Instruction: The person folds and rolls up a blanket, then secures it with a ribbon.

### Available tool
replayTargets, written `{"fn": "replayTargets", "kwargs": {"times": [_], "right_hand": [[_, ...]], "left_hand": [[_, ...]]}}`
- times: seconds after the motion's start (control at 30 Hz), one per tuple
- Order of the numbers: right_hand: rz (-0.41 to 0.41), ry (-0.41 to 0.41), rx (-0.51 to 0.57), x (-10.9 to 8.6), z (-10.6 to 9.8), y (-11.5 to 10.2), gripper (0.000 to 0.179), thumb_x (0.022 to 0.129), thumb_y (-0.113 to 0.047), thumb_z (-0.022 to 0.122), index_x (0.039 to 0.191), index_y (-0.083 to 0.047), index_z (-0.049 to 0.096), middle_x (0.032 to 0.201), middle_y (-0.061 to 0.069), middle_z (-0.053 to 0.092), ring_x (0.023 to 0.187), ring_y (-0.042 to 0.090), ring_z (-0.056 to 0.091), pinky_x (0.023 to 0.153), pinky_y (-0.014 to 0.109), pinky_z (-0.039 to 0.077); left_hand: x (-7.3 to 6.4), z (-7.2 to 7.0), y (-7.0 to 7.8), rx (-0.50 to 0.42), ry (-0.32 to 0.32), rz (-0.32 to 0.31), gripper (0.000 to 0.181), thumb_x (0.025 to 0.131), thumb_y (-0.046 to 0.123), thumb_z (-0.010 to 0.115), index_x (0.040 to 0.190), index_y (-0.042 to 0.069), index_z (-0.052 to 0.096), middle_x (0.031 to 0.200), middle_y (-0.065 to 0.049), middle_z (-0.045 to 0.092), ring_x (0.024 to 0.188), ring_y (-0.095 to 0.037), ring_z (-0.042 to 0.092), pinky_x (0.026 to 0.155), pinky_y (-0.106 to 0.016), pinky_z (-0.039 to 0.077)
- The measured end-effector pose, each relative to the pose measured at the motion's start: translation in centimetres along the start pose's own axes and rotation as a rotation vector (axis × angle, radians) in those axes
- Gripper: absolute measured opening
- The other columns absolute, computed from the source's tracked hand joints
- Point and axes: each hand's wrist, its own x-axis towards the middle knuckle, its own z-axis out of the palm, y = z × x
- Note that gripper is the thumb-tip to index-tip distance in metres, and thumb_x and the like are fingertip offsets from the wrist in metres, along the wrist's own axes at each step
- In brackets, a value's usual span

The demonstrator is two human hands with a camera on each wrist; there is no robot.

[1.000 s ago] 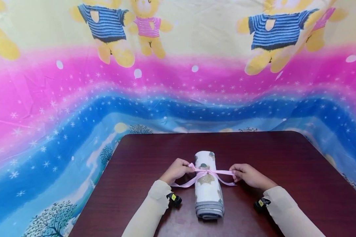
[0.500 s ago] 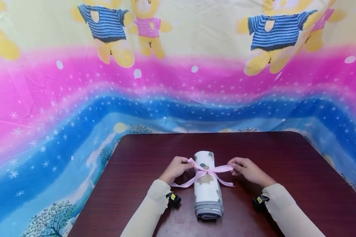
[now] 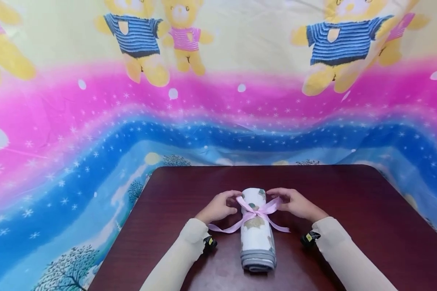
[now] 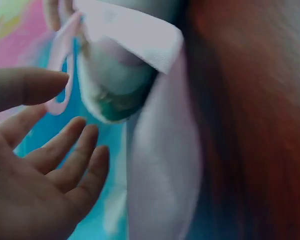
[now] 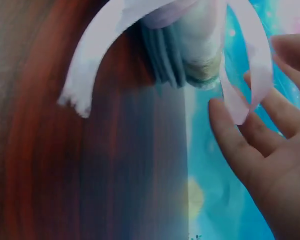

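A rolled white cloth point(image 3: 256, 238) with grey edges and a brown and green print lies on the table. Round its middle a pink ribbon point(image 3: 255, 213) is tied in a bow, its two tails trailing to the sides. My left hand point(image 3: 219, 207) is beside the left loop, thumb and fingers spread apart; in the left wrist view the thumb tip overlaps the loop point(image 4: 57, 95). On the other side, my right hand point(image 3: 295, 203) has its fingers loosely extended round the right loop point(image 5: 260, 65), without pinching it.
The dark red-brown wooden table point(image 3: 160, 250) has rounded far corners. Behind it hangs a curtain point(image 3: 211, 101) printed with bears and snowflakes. Small black wrist cameras point(image 3: 210, 242) sit at both cuffs.
Both hands have let go of the ribbon loops and their fingers have spread. The right hand has moved left, closer to the roll. The right loop has become rounder and shorter.
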Motion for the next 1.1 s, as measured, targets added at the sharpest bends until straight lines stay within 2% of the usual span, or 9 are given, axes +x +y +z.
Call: {"fn": "replayTargets", "kwargs": {"times": [0.13,0.27,0.37,0.47,0.57,0.63,0.77,0.93,1.1], "right_hand": [[0.034,-0.053,-0.045,-0.1,0.5,0.3,0.048,0.075,0.013,0.069,0.119,-0.008,0.068,0.133,0.016,0.055,0.122,0.037,0.048,0.083,0.036,0.052],[0.085,-0.003,-0.13,0.2,1.3,0.4,0.03,0.083,-0.001,0.074,0.106,-0.019,0.072,0.122,0.004,0.062,0.115,0.028,0.055,0.085,0.039,0.052],[0.105,0.058,-0.083,0.5,1.8,0.3,0.012,0.089,-0.016,0.072,0.101,-0.019,0.072,0.105,0.0,0.066,0.099,0.023,0.061,0.083,0.043,0.052],[0.102,0.097,0.032,0.6,2.1,0.2,0.012,0.094,-0.023,0.066,0.1,-0.014,0.071,0.095,0.002,0.067,0.088,0.024,0.061,0.078,0.047,0.052],[0.074,0.079,0.117,0.7,2.2,0.3,0.013,0.096,-0.013,0.063,0.107,-0.008,0.068,0.1,0.009,0.066,0.091,0.029,0.061,0.08,0.049,0.052],[0.058,0.049,0.117,0.7,2.2,0.3,0.023,0.092,0.0,0.062,0.115,-0.005,0.066,0.108,0.012,0.065,0.099,0.032,0.061,0.083,0.048,0.052],[0.096,0.049,0.014,1.0,2.3,0.4,0.044,0.085,0.007,0.067,0.126,-0.008,0.062,0.121,0.01,0.062,0.112,0.031,0.057,0.086,0.045,0.051],[0.175,0.097,-0.013,1.7,2.8,0.1,0.022,0.094,-0.01,0.065,0.116,-0.012,0.068,0.112,0.008,0.065,0.097,0.024,0.063,0.079,0.042,0.054],[0.172,0.134,-0.018,2.1,3.3,0.3,0.019,0.095,-0.006,0.06,0.112,-0.01,0.069,0.111,0.008,0.066,0.093,0.018,0.063,0.075,0.035,0.054]], "left_hand": [[0.6,0.6,0.3,0.103,0.038,0.034,0.043,0.086,0.0,0.07,0.128,0.009,0.062,0.119,0.0,0.064,0.101,-0.014,0.061,0.088,-0.032,0.05],[1.3,1.2,0.8,0.048,0.089,0.021,0.031,0.087,0.0,0.067,0.116,0.01,0.069,0.104,0.004,0.067,0.085,-0.009,0.059,0.076,-0.028,0.052],[1.7,1.7,1.2,-0.164,0.114,-0.032,0.027,0.085,-0.004,0.062,0.109,0.005,0.07,0.091,0.002,0.066,0.077,-0.01,0.057,0.074,-0.035,0.053],[1.9,2.3,1.5,-0.47,0.153,-0.096,0.025,0.084,-0.007,0.057,0.107,-0.005,0.066,0.083,-0.002,0.063,0.076,-0.012,0.057,0.074,-0.038,0.052],[2.1,3.1,1.6,-0.699,0.183,-0.162,0.026,0.083,-0.009,0.053,0.108,-0.013,0.059,0.078,-0.005,0.058,0.072,-0.015,0.055,0.068,-0.032,0.05],[2.2,3.6,1.5,-0.763,0.186,-0.215,0.025,0.084,-0.008,0.053,0.109,-0.012,0.057,0.076,-0.004,0.055,0.068,-0.015,0.053,0.062,-0.027,0.046],[2.3,4.2,1.1,-0.734,0.178,-0.316,0.015,0.088,0.001,0.058,0.102,-0.005,0.06,0.07,-0.002,0.049,0.061,-0.012,0.046,0.056,-0.025,0.039],[2.2,4.5,1.1,-0.575,0.189,-0.39,0.011,0.092,0.015,0.063,0.09,0.004,0.062,0.066,0.001,0.048,0.058,-0.01,0.046,0.053,-0.024,0.041],[1.9,4.5,0.9,-0.435,0.202,-0.401,0.009,0.09,0.015,0.065,0.087,0.007,0.061,0.074,-0.002,0.059,0.062,-0.012,0.055,0.06,-0.029,0.05]]}}
